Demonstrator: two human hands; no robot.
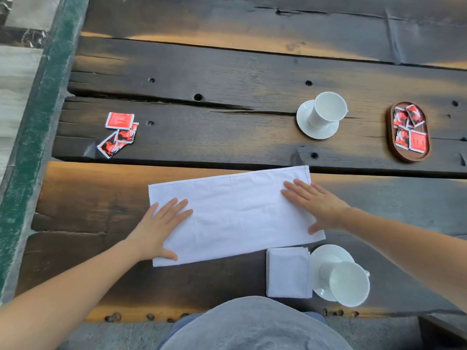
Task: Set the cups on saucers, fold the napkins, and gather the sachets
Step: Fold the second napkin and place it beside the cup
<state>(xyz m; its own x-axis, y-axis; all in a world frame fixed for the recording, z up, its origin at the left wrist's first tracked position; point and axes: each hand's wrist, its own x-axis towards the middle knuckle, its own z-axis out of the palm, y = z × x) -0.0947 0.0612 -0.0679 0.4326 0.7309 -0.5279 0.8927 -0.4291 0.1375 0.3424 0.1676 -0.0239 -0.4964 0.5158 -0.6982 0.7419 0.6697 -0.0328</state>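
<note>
My left hand and right hand press flat on the half-folded white napkin on the wooden table.

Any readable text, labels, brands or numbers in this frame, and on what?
None can be read.
Loose red sachets: white print, too blurred.
Sachets in the wooden tray: markings too small and blurred.
Napkins, cups, saucers: no text visible.

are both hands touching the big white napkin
Touching: the head view shows the left hand and right hand pressed flat on the napkin.
</note>
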